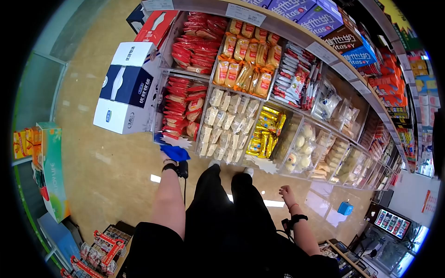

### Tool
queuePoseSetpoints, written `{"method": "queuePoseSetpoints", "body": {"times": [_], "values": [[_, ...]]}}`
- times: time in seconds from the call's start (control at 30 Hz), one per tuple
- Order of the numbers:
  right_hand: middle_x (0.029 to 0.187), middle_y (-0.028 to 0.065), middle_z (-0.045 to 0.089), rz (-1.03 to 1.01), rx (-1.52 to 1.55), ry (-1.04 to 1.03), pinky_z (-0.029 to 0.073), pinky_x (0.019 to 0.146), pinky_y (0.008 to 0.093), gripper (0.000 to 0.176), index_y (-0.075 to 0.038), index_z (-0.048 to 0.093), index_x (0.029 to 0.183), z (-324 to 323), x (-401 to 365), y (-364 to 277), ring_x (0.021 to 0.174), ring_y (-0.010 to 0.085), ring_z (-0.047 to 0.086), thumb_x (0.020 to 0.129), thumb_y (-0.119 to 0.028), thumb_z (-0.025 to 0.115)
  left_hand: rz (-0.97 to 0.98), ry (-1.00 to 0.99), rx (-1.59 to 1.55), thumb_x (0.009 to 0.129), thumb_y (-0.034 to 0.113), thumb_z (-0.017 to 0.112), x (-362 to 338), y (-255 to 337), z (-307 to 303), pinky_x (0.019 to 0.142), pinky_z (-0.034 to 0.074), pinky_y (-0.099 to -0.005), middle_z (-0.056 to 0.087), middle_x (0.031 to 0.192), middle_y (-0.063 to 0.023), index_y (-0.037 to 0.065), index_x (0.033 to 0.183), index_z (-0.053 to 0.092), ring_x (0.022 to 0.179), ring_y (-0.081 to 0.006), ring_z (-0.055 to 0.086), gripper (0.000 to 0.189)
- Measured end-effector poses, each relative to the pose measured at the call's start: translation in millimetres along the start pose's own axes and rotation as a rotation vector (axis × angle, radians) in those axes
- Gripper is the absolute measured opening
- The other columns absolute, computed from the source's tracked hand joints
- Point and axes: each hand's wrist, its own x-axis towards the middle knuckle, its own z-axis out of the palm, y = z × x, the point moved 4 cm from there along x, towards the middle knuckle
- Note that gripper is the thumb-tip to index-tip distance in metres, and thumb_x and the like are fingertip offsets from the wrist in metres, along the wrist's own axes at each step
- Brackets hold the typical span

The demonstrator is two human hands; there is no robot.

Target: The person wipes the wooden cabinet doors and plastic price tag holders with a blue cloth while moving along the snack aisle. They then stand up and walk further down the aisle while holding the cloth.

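Note:
My left hand [166, 158] is closed on a blue cloth [176, 153], which covers most of its fingers. The cloth is close to the lower left corner of the display bins, near the red-wrapped snacks [175, 109]. Over the floor to the right of my legs hangs my right hand [288, 194], empty, its fingers loosely bent and a little apart. Nearest to it are the clear bins [296, 169] of packaged buns and cakes. Pale wrapped bars [227, 123] and yellow packets [266, 132] fill the bins in front of my feet.
White and blue cartons [124, 88] are stacked left of the bins. Purple drink boxes [301, 16] stand on the shelf above. A green box display [52, 167] stands far left, and a small blue object [345, 208] is on the floor at right. Racks stand behind me.

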Motion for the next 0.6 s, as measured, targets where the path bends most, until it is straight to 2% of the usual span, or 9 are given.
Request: {"method": "queuePoseSetpoints", "body": {"times": [0.1,0.2,0.23,0.3,0.33,0.4,0.47,0.53,0.6], "values": [[0.106,0.0078,0.061,-0.001,0.032,0.011,0.046,0.077,0.0348,0.026,-0.008,0.051,0.111,4.8,9.9,-14.1,0.096,0.0196,0.061,0.09,-0.022,0.049,-0.02,-0.173,0.128,0.096,0.042,0.026,-22.7,-15.7,12.8,0.062,0.05,-0.0368,0.061,0.074,-0.0019,0.014,0.081,0.055,0.067,-0.0219,0.057,0.044],[0.112,0.0096,0.059,0.042,0.067,-0.019,0.044,0.081,0.0348,0.034,-0.008,0.046,0.119,9.9,21.0,-24.9,0.103,0.0213,0.059,0.091,-0.027,0.048,-0.437,0.17,-0.492,0.096,0.043,0.024,-23.7,-5.4,-7.9,0.067,0.051,-0.0384,0.061,0.081,-0.0052,0.013,0.09,0.056,0.072,-0.0246,0.059,0.044],[0.117,0.011,0.057,0.097,0.16,0.028,0.044,0.084,0.0355,0.037,-0.008,0.043,0.122,10.8,22.9,-31.2,0.107,0.0227,0.056,0.091,-0.029,0.047,-0.308,0.055,-0.49,0.096,0.041,0.024,-8.8,4.1,-23.8,0.072,0.052,-0.0405,0.061,0.086,-0.0082,0.012,0.098,0.056,0.077,-0.0272,0.06,0.043],[0.126,0.0137,0.051,0.209,0.344,0.119,0.043,0.09,0.037,0.045,-0.007,0.037,0.129,12.3,22.5,-38.9,0.116,0.0253,0.052,0.093,-0.032,0.045,-0.249,0.13,-0.402,0.097,0.041,0.027,-4.3,30.8,-35.2,0.085,0.047,-0.042,0.06,0.092,-0.0069,0.01,0.099,0.056,0.085,-0.0255,0.058,0.043],[0.13,0.015,0.047,0.206,0.428,0.117,0.042,0.092,0.0381,0.048,-0.006,0.034,0.132,13.6,24.4,-40.7,0.118,0.0267,0.049,0.093,-0.033,0.044,-0.144,0.1,-0.197,0.097,0.042,0.025,14.2,25.7,-51.0,0.085,0.046,-0.0417,0.06,0.092,-0.0059,0.011,0.1,0.056,0.087,-0.0251,0.057,0.044],[0.138,0.0175,0.039,0.202,0.594,0.108,0.04,0.097,0.0402,0.053,-0.004,0.026,0.137,17.6,26.9,-42.7,0.124,0.0293,0.045,0.095,-0.034,0.041,-0.076,0.07,-0.04,0.097,0.033,0.027,33.5,-14.5,-54.7,0.071,0.05,-0.0392,0.059,0.084,-0.0067,0.01,0.097,0.056,0.075,-0.0237,0.057,0.037],[0.138,0.018,0.039,0.202,0.773,0.102,0.041,0.097,0.0416,0.051,-0.003,0.028,0.135,22.1,34.8,-39.2,0.123,0.0296,0.045,0.095,-0.032,0.041,-0.101,-0.015,-0.019,0.097,0.021,0.033,16.6,-12.1,-26.7,0.063,0.052,-0.0346,0.057,0.079,-0.0049,0.009,0.098,0.055,0.069,-0.0208,0.057,0.025],[0.138,0.0183,0.039,0.209,0.876,0.12,0.042,0.096,0.0424,0.051,-0.001,0.028,0.135,24.3,43.9,-34.0,0.123,0.0297,0.046,0.096,-0.031,0.041,-0.029,-0.126,0.465,0.091,0.031,0.047,-40.1,22.5,30.7,0.07,0.051,-0.0358,0.06,0.084,-0.0036,0.009,0.103,0.056,0.075,-0.0214,0.057,0.027],[0.138,0.0186,0.039,0.228,0.904,0.166,0.042,0.096,0.0425,0.051,-0.001,0.027,0.136,27.3,48.6,-31.0,0.123,0.0295,0.046,0.096,-0.03,0.04,-0.239,-0.067,0.273,0.087,0.045,0.05,-62.1,18.3,59.4,0.072,0.052,-0.0379,0.063,0.089,-0.0062,0.009,0.103,0.059,0.076,-0.0242,0.059,0.04]]}}
